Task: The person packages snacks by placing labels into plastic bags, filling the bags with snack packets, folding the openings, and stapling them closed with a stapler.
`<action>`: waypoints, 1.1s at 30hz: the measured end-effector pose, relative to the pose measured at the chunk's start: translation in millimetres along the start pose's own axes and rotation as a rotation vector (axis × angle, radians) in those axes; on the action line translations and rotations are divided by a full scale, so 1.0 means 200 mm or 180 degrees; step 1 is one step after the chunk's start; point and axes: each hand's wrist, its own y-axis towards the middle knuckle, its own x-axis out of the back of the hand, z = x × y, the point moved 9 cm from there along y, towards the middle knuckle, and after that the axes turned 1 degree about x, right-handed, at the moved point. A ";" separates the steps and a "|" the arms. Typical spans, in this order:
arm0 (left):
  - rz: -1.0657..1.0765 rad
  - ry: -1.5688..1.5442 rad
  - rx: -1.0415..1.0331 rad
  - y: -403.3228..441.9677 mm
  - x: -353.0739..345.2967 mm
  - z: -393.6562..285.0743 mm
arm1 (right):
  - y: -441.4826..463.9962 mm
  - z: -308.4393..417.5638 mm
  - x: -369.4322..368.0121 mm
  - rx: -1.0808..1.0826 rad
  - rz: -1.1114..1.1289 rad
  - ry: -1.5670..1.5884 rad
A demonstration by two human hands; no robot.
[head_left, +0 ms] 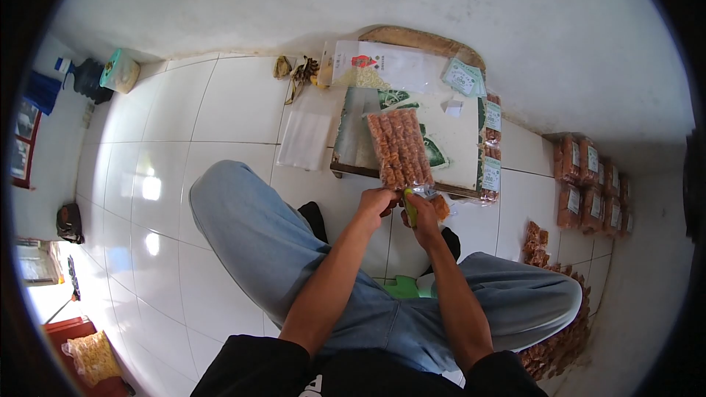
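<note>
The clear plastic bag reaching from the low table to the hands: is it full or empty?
Full: knobbly reddish-brown pieces line the clear plastic bag in long, close-packed rows.

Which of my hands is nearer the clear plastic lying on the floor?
Your left hand. It is to the right of the clear plastic; your right hand is farther right.

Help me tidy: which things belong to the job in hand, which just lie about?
Probably the job:
- clear plastic bag of brown snacks
- yellow-green handheld tool
- green-and-white paper labels

Probably lying about:
- black rounded bag
- round teal-lidded plastic tub
- blue plastic water jug
</note>
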 end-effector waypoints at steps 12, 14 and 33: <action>-0.0019 -0.0313 0.0077 -0.02 0.02 -0.02 | 0.01 0.05 -0.02 0.0582 -0.0281 -0.0297; -0.0142 -0.0201 0.0018 -0.01 0.06 -0.01 | 0.00 0.03 -0.03 0.0098 -0.0097 -0.0224; 0.0318 -0.1463 -0.0335 -0.03 0.12 0.03 | -0.01 0.67 0.23 0.2306 -0.2040 -0.4153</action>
